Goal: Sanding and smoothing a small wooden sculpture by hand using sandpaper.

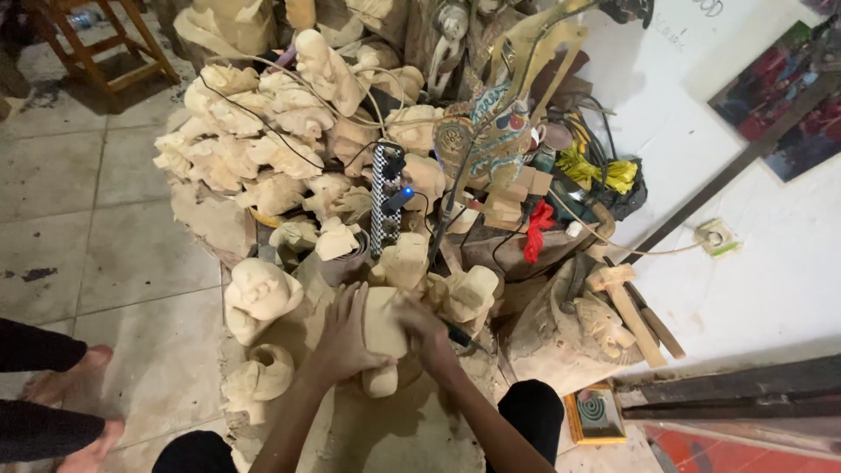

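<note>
Head-camera view: the left hand [343, 331] lay with fingers spread across a pale, rough-hewn wooden carving [383, 337] between the person's knees, while the right hand [424, 331], blurred, was curled around a dark-handled tool [459, 334] against its edge. Unfinished blond wood figures [254, 140] were heaped behind, beside a wooden mallet [624, 302].

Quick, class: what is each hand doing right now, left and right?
Left hand: open, fingers spread flat against the pale wood carving.
Right hand: closed around a dark-handled tool, pressed to the carving; blurred.
</note>
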